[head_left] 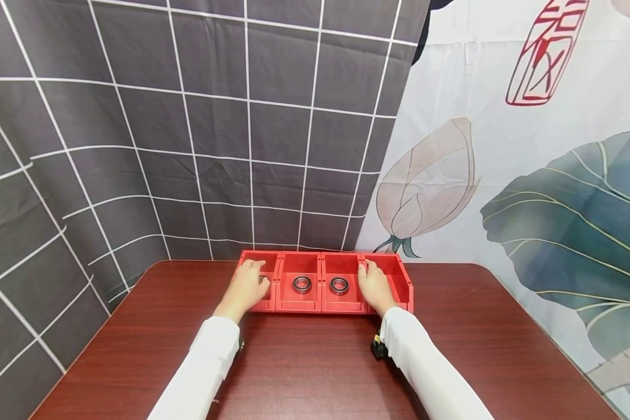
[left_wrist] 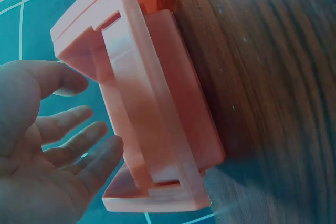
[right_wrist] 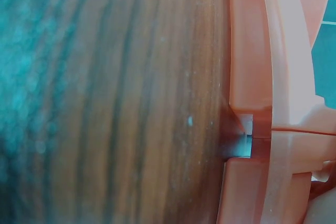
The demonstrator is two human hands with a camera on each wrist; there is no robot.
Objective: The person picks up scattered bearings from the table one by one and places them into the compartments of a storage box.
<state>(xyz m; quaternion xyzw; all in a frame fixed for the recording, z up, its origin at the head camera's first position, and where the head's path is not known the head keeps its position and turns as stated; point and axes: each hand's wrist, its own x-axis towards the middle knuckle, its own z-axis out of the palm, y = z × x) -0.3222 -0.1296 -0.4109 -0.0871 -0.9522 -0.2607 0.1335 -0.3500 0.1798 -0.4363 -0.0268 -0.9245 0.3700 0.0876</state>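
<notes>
Four-sided red bins stand joined in a row. My left hand [head_left: 245,287] is over the leftmost bin [left_wrist: 142,93], fingers parted and slightly bent, nothing visible between them. A bearing [head_left: 263,279] in that bin is partly hidden by this hand. Another ball bearing [head_left: 301,284] lies flat in the bin to its right, and a third bearing [head_left: 339,285] in the bin after that. My right hand [head_left: 375,286] is at the divider beside the rightmost bin [head_left: 399,280]. What its fingers touch or hold is hidden; the right wrist view catches only a sliver of it.
The bins sit at the back of a reddish-brown wooden table [head_left: 304,367]. Behind it hang a dark grey cloth [head_left: 215,128] with white grid lines and a white cloth [head_left: 451,87] printed with lotus shapes. A small black device [head_left: 379,348] is at the right wrist.
</notes>
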